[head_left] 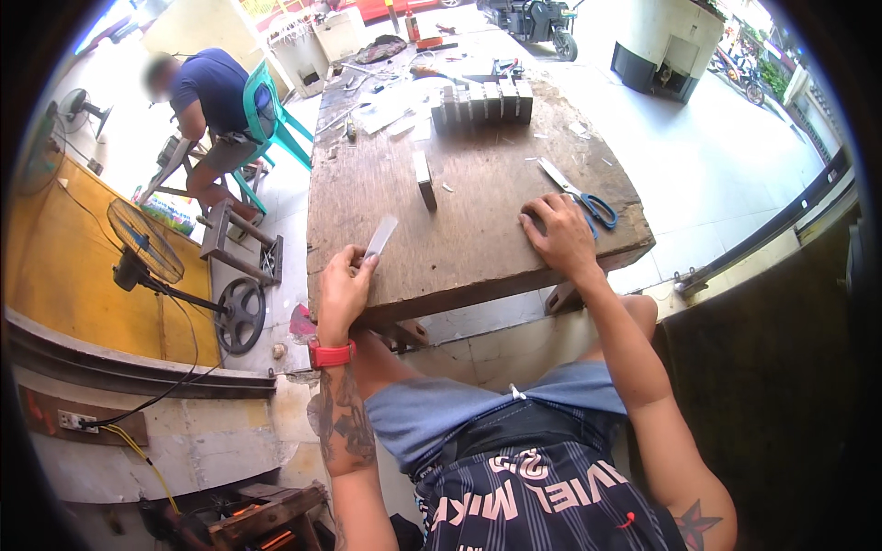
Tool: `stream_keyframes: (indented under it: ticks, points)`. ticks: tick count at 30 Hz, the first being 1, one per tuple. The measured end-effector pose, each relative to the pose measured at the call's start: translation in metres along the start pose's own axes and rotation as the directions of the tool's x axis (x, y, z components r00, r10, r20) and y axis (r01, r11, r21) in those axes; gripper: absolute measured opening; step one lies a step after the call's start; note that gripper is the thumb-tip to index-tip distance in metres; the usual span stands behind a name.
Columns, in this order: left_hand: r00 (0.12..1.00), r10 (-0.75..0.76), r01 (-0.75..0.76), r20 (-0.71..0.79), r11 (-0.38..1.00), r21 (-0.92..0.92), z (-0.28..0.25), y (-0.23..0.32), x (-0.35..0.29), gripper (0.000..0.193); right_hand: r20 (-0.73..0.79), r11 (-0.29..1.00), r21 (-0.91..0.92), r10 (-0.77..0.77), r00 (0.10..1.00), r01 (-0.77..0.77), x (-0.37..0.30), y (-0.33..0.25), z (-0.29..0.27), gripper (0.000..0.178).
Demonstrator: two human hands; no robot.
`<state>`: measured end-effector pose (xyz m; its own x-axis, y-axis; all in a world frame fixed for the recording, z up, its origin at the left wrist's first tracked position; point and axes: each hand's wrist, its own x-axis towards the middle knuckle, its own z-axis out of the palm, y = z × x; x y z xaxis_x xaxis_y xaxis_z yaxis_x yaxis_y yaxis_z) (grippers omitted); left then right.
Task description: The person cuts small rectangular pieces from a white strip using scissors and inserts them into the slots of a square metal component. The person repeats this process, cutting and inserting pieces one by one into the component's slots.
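Pinched between the thumb and fingers of my left hand (345, 286) is a clear, frosted plastic strip (381, 236), tilted up over the near left of the wooden table (459, 248). My right hand (559, 234) rests on the near right of the tabletop, its fingers bent and loosely apart, with nothing visible in them. Right beside it lie scissors (601, 212) with blue handles, blades pointing away; one handle loop is partly behind the hand. A small rectangular metal block (424, 182) stands between my hands, with a tiny pale scrap (447, 187) near it.
Farther back sits a row of dark metal blocks (482, 106) with pale strips between or on them. Loose tools, clear offcuts and a red bottle (412, 26) litter the far end. At left are a standing fan (145, 241) and a person bent over beside a green chair (266, 115).
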<state>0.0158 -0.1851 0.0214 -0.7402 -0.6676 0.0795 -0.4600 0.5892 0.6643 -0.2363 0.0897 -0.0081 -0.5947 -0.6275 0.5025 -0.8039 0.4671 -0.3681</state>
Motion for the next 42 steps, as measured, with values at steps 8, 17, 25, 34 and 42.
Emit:
stream_keyframes:
  ticks: [8,17,25,34,42]
  points:
    - [0.985,0.047,0.069,0.164,0.767,-0.638,0.07,0.058,0.03,0.04,-0.021,1.0,-0.011,-0.008,1.0,0.008,-0.001,0.001,0.0,0.02]
    - [0.996,-0.039,0.085,0.084,0.757,-0.648,0.075,0.039,0.037,0.046,-0.023,1.0,0.018,0.01,1.0,-0.009,-0.001,0.002,0.0,0.019]
    - [0.995,-0.05,0.092,0.082,0.752,-0.653,0.075,0.043,0.039,0.046,-0.026,1.0,0.0,0.021,0.999,-0.021,0.0,0.0,0.001,0.02]
    - [0.999,-0.04,0.021,0.008,0.337,-0.941,0.074,0.055,-0.001,0.027,-0.03,0.882,-0.381,0.288,0.957,-0.277,-0.01,0.026,-0.03,0.032]
    - [0.995,-0.054,0.093,0.083,0.222,-0.971,0.074,0.05,-0.023,0.026,0.401,0.896,-0.365,0.397,0.826,-0.253,0.017,0.04,-0.086,0.051]
